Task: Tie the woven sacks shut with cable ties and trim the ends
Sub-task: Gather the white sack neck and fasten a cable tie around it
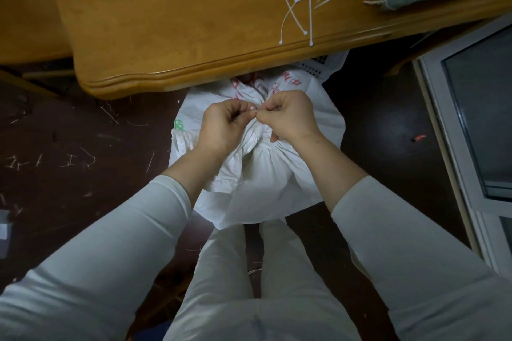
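Wooden table, dark floor, window frame

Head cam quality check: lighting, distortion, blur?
Head view: dim, dull light; the floor is near black. Wide-angle bend curves the table edge. Both hands, left hand and right hand, and the sack are sharp, no glare.
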`<state>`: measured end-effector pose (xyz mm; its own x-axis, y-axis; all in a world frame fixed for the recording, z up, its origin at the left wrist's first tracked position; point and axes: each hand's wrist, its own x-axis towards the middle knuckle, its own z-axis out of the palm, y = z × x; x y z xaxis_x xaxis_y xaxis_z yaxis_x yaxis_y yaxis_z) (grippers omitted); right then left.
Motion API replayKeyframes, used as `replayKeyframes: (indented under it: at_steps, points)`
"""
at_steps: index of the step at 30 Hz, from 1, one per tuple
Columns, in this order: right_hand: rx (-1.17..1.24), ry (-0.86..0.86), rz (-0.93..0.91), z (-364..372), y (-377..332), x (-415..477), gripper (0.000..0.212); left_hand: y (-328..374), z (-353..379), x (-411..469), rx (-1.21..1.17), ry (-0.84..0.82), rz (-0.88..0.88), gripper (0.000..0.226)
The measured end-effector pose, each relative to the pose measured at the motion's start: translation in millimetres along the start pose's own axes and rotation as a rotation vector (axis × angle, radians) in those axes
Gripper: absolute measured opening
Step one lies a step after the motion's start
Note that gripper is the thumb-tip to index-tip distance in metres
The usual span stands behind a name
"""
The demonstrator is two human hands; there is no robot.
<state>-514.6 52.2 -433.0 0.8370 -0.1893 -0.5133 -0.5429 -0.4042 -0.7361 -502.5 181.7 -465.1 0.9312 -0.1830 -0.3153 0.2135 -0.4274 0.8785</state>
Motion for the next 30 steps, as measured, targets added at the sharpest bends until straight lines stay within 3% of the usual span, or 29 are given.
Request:
replayKeyframes:
  at_steps: [5, 13, 20, 26, 30]
  points:
    - [-0.036, -0.005, -0.031, 2, 7, 2, 0.008, 0, -3, 1, 0.031, -0.036, -0.011, 0.011]
    - [-0.007, -0.048, 0.013, 3, 16, -1, 0.013, 7, -1, -12, -0.151, -0.073, -0.11, 0.011]
    - [0.097, -0.073, 0.052, 3, 18, -7, 0.018, 6, 1, -14, -0.155, -0.072, -0.164, 0.017]
    - [-0.014, -0.032, -0.006, 4, 20, -3, 0.037, 5, 1, -14, -0.095, -0.118, -0.204, 0.014]
    - [-0.06, -0.073, -0.026, 6, 21, -2, 0.02, 7, 0, -13, -0.075, -0.171, -0.254, 0.009]
